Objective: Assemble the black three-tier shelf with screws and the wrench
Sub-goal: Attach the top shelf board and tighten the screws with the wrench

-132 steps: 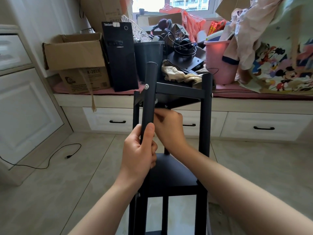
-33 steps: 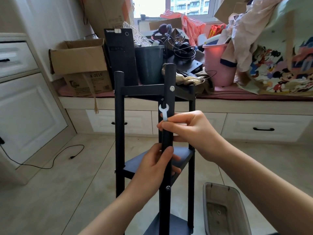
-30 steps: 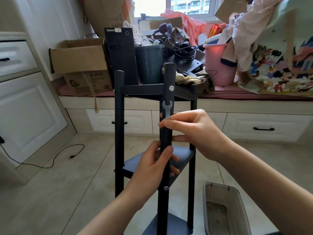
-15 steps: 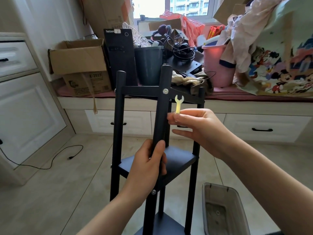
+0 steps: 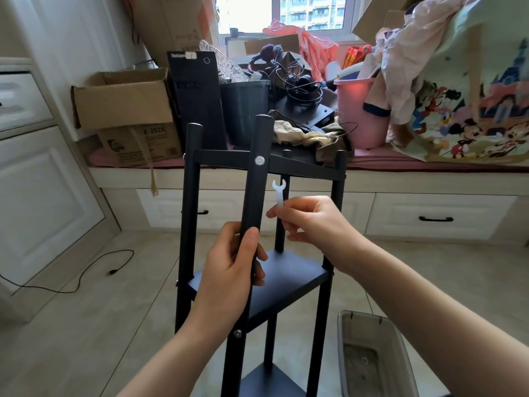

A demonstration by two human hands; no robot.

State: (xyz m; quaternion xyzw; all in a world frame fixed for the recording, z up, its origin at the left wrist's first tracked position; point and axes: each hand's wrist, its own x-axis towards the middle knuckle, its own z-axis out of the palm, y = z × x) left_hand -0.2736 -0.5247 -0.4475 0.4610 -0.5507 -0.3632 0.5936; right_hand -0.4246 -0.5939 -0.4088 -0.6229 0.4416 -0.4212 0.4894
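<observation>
Black shelf (image 5: 259, 285) upright on the floor, stiff and probably light. Left hand (image 5: 229, 279) grips the near post — a good hold. Right hand (image 5: 307, 222) pinches the small white wrench (image 5: 278, 193), likely flexible plastic. Screw (image 5: 259, 160) just left of it; grey bin (image 5: 375, 353) crowds the lower right.

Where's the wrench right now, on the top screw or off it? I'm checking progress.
Off it. The right hand pinches the wrench upright, its open end beside and below the top screw.

The left hand (image 5: 232, 270) is wrapped around the nearest shelf post (image 5: 255, 196); the right hand (image 5: 309, 222), just right of that post, is pinched on a small wrench (image 5: 279, 193).
</observation>
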